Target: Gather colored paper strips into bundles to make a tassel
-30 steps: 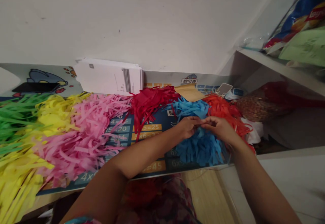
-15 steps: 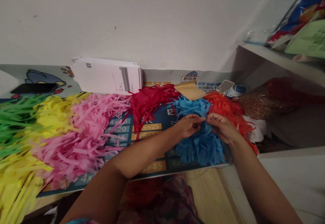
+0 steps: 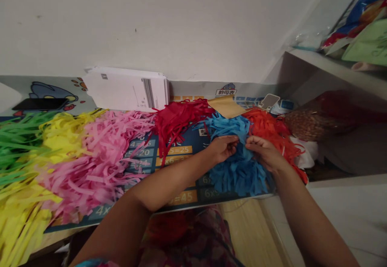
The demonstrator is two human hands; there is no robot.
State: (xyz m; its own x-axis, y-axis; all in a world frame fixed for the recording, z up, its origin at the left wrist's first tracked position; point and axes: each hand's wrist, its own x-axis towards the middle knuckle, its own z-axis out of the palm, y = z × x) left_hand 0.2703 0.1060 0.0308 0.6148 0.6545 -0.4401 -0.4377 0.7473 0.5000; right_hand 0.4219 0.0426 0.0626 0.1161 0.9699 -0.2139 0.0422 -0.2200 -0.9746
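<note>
My left hand (image 3: 225, 148) and my right hand (image 3: 263, 152) are side by side over a heap of blue fringed tassels (image 3: 238, 178). The fingers of each hand are closed in a pinch, with a small gap between the two hands. Whatever lies between the fingertips is too small to make out. Blue strips show behind and below both hands. Orange-red fringed tassels (image 3: 266, 126) lie just right of the blue heap. Behind it rests a flat tan sheet (image 3: 228, 105).
Red tassels (image 3: 181, 115), pink tassels (image 3: 87, 178), yellow tassels (image 3: 65, 134) and green tassels (image 3: 21, 138) spread leftward over the printed mat (image 3: 172, 208). White boxes (image 3: 127, 89) and a phone (image 3: 40, 104) stand by the wall. A grey shelf (image 3: 347, 146) closes off the right.
My two hands have moved slightly apart; their fingertips were nearly touching before. The left hand shifted a little to the left. The tassels lie as before.
</note>
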